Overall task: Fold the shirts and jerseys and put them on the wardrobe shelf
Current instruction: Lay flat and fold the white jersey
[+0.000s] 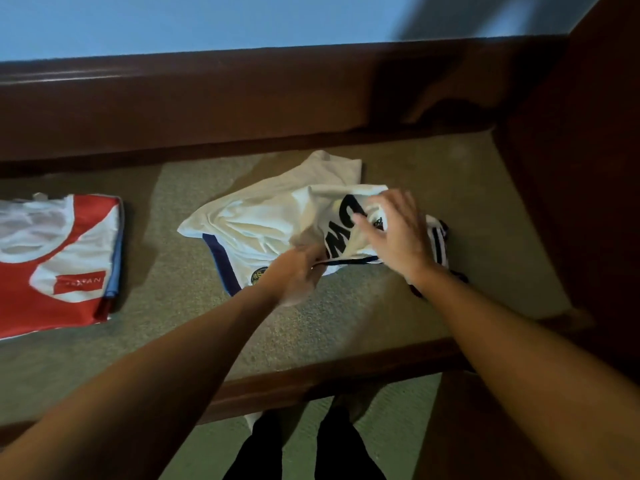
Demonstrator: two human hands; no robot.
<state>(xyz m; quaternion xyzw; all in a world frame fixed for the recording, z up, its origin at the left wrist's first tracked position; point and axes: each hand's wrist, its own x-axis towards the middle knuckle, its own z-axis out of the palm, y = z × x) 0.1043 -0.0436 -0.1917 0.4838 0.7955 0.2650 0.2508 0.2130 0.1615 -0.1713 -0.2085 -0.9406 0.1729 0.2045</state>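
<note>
Risk of unfolding is noted: the crumpled white jersey with navy trim (263, 220) lies mid-shelf on the wardrobe's carpet-lined wooden shelf (346, 317), its hem pinched by the left hand (301, 268) while the right hand (394, 230) presses spread-fingered on top. If released unevenly, bunching is likely. The folded red-and-white shirt (59, 258) sits well apart.

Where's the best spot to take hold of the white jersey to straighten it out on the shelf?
Probably the near hem with the dark trim: the white jersey lies crumpled, and that edge faces the person. Come from the front. The left hand already grips there; the right hand rests on the bunched printed part.
</note>
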